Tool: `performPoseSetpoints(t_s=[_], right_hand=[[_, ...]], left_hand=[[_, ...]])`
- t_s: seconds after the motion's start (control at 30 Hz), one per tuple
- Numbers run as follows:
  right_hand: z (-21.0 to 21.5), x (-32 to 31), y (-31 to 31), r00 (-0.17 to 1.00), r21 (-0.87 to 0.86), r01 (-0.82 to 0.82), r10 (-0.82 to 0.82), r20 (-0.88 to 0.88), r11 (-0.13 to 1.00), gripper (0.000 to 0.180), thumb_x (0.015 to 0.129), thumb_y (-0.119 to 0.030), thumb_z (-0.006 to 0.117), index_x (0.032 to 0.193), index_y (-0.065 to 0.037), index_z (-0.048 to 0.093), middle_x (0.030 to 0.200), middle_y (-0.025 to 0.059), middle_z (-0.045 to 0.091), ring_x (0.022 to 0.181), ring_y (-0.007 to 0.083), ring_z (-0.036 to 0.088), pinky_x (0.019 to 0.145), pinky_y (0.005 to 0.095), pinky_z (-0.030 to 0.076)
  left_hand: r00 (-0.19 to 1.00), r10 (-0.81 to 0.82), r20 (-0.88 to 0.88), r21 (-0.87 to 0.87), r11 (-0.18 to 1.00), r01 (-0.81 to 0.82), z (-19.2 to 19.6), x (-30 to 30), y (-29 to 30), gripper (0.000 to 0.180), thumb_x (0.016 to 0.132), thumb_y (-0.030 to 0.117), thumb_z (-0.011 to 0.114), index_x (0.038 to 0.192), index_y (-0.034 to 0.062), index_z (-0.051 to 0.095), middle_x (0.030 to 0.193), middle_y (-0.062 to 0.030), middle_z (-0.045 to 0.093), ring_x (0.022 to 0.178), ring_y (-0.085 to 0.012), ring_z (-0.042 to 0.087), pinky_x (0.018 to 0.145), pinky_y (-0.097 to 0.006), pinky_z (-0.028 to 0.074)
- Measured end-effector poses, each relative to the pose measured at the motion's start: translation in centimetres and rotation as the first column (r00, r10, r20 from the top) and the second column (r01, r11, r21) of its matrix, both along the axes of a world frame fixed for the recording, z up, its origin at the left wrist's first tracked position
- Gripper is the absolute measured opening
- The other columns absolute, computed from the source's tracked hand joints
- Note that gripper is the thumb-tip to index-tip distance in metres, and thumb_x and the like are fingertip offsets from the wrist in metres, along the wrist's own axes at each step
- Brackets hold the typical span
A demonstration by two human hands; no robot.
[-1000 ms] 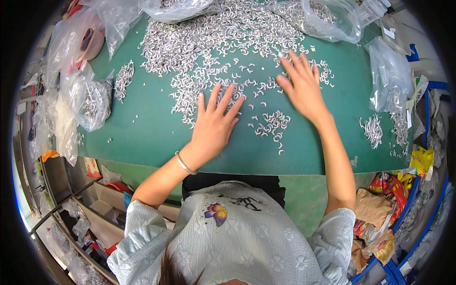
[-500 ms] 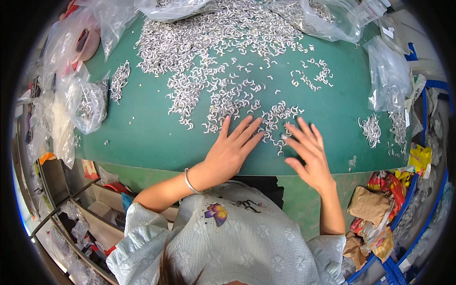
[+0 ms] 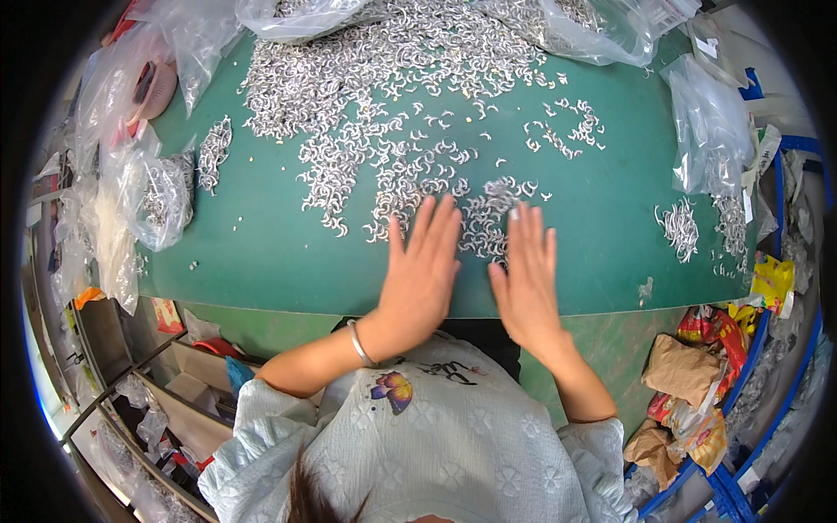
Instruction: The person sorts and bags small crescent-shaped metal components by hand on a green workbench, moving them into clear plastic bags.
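Note:
Between my two hands lies a small cluster of silvery crescent-shaped metal pieces (image 3: 482,225) on the green tabletop (image 3: 593,235). My left hand (image 3: 425,261), with a bangle on its wrist, rests flat at the cluster's left side, fingers stretched away from me. Flat along the right side is my right hand (image 3: 528,279), its fingertips touching the edge of the cluster. Neither hand grips anything. Looser crescents (image 3: 397,196) spread just beyond my left fingertips, and a large heap of them (image 3: 305,83) covers the far part of the table.
Clear plastic bags (image 3: 602,35) stand at the far edge. More bags (image 3: 166,200) and a pink basket (image 3: 155,91) are on the left. At right lie a plastic bag (image 3: 711,131) and a small pile of crescents (image 3: 678,228). Shelves (image 3: 187,383) sit below left.
My right hand has moved left and straightened, its fingers now pointing away. My left hand has turned to point forward. The cluster between them has become narrower.

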State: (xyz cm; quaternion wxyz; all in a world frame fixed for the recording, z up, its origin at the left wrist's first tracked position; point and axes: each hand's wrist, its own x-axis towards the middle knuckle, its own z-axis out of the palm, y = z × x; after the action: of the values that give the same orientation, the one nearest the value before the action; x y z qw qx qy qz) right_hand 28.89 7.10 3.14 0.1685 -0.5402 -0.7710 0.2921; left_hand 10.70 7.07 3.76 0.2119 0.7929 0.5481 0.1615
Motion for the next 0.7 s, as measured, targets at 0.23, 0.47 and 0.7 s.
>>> performPoseSetpoints(t_s=[0.23, 0.47, 0.7], right_hand=[[1.8, 1.2, 5.2, 0.978, 0.194, 0.081, -0.040, -0.206, 0.978, 0.043, 0.094, -0.004, 0.047, 0.136, 0.000, 0.046, 0.145, 0.0159, 0.043, 0.140, 0.0365, 0.031, 0.114, 0.0509, 0.021], [-0.2, 4.3, 3.7, 0.972, 0.182, 0.028, -0.070, 0.226, 0.983, 0.051, 0.092, -0.014, 0.057, 0.140, -0.002, 0.044, 0.149, 0.0125, 0.039, 0.142, 0.0351, 0.028, 0.114, 0.0534, 0.018], [0.5, 2.1, 4.9, 0.991, 0.171, -0.095, 0.077, 0.107, 0.981, 0.052, 0.091, -0.020, 0.059, 0.139, -0.006, 0.046, 0.151, 0.0081, 0.037, 0.143, 0.0323, 0.026, 0.114, 0.0551, 0.016]], left_hand=[[0.954, -0.293, -0.069, 0.013, 0.955, 0.295, -0.9, 2.7, -1.7, 0.071, 0.078, 0.028, 0.071, 0.141, 0.0105, 0.044, 0.155, -0.0122, 0.027, 0.144, -0.0355, 0.022, 0.103, -0.072, 0.020], [0.964, -0.038, -0.264, 0.133, 0.988, 0.076, -2.1, -0.6, 1.2, 0.056, 0.082, 0.010, 0.061, 0.136, 0.0101, 0.050, 0.152, -0.0131, 0.033, 0.142, -0.0344, 0.028, 0.104, -0.070, 0.022], [0.938, -0.332, -0.104, 0.094, 0.935, 0.341, -1.6, 1.7, -0.4, 0.055, 0.083, 0.014, 0.062, 0.135, 0.0052, 0.049, 0.151, -0.0131, 0.034, 0.140, -0.0344, 0.031, 0.104, -0.071, 0.020]])
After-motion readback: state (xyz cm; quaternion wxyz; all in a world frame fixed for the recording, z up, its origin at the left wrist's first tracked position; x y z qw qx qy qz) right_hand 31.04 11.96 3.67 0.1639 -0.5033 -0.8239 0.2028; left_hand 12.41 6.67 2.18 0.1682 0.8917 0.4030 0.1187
